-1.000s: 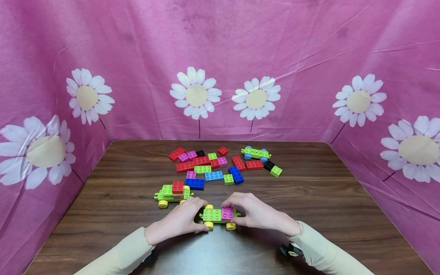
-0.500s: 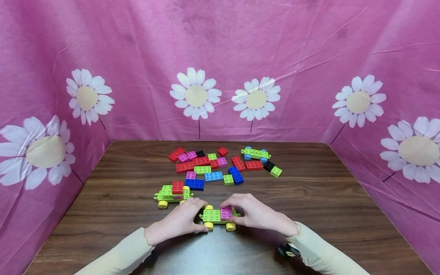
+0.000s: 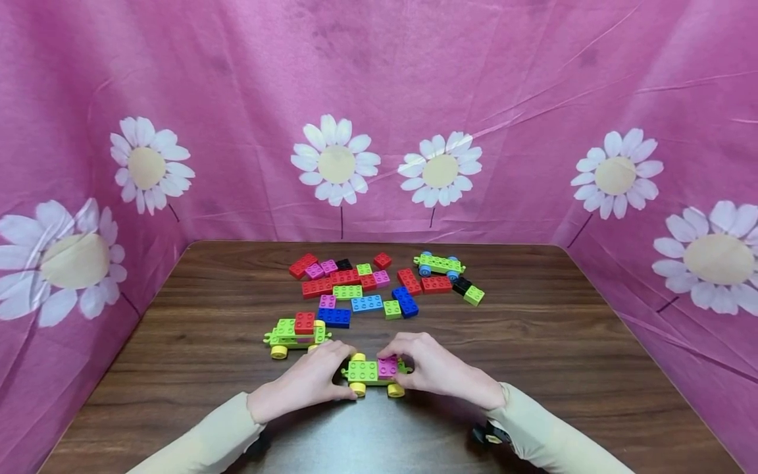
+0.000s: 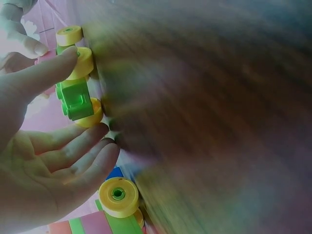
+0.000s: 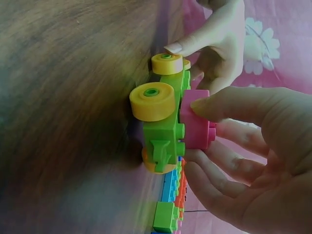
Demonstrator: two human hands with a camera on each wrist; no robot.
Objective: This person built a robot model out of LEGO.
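Observation:
A lime-green toy car base point(image 3: 362, 371) with yellow wheels stands on the table in front of me. My left hand point(image 3: 304, 380) holds its left end, the thumb at the near yellow wheel point(image 4: 84, 63) and the fingers by the far one. With thumb and fingertips, my right hand point(image 3: 441, 370) pinches a pink brick point(image 5: 195, 117) on top of the base, towards its right end. Green studs show beside the brick in the right wrist view; I cannot tell whether it is fully pressed down.
Behind my left hand stands another green car point(image 3: 296, 334) with yellow wheels and a red brick on top. Several loose bricks, such as a dark blue brick point(image 3: 334, 318), lie further back. A green base with blue wheels point(image 3: 439, 264) stands at the back right.
My right hand has shifted the pink brick slightly left along the green base. My left hand keeps its hold on the base's left end.

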